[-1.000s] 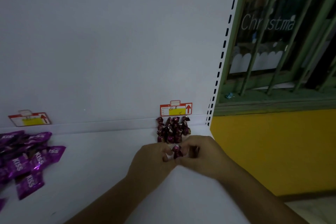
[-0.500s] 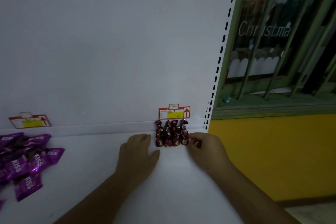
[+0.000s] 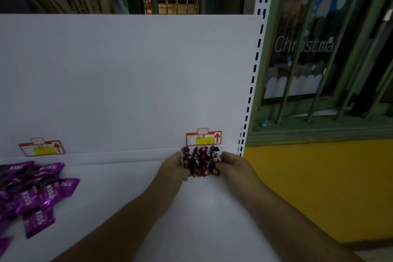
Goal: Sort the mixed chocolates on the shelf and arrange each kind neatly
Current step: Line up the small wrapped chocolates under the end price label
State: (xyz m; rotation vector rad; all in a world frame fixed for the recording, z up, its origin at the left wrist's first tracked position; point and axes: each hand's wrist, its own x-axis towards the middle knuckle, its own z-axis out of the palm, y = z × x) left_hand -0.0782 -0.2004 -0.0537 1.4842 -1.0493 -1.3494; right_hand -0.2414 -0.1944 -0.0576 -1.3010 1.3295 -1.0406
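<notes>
The twists (image 3: pixel 201 161) stand in a tight block right under the tag (image 3: pixel 203 138), at the back of the shelf (image 3: pixel 127 208). My left grip (image 3: pixel 173 168) touches the side of the block that lies left of the tag, and my right grip (image 3: pixel 232 165) touches the other side. Both have fairly straight fingers and hold nothing, pressing inward. To square the block well, I think I should push evenly from both sides, low on the wrappers so none tips, then level the front row. The packs (image 3: pixel 36 193), well left of the tag, lie jumbled and likely come next.
</notes>
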